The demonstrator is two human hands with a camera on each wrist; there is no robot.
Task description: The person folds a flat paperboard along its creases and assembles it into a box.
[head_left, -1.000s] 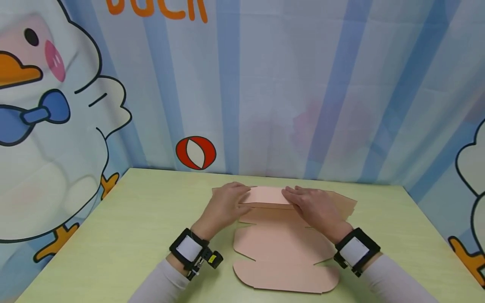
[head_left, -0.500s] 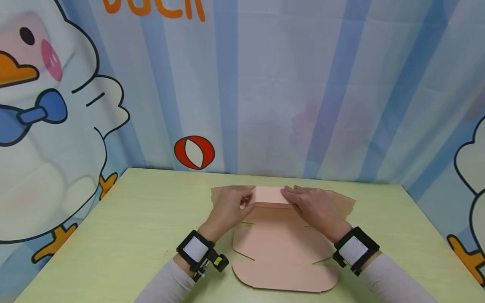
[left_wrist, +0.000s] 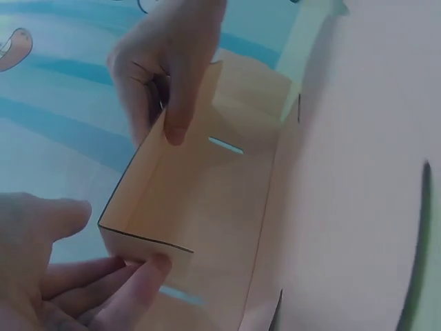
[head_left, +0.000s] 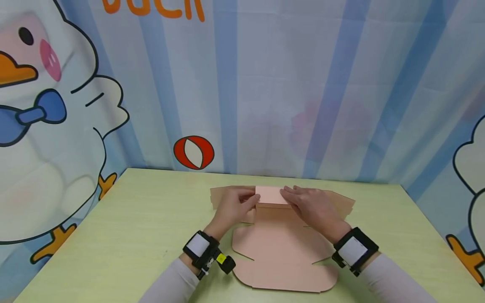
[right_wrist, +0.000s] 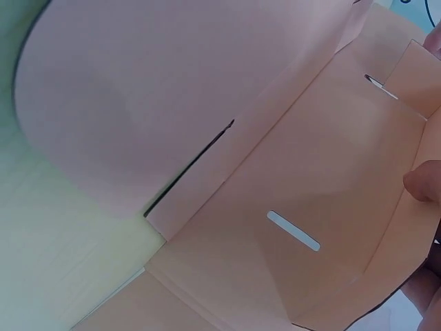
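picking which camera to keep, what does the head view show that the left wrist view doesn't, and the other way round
Only the head view shows the red-and-white printed ball and orange lettering. Only the left wrist view shows two narrow slots through the cardboard. Both show the left hand and right hand holding the cardboard.

Both sleeves (head_left: 170, 283) pale grey. Black wrist mounts (head_left: 355, 251), square white panels (head_left: 198, 245). Left mount (head_left: 207, 254): yellow patch (head_left: 221, 258), stubby black nub (head_left: 228, 265), possibly a camera.
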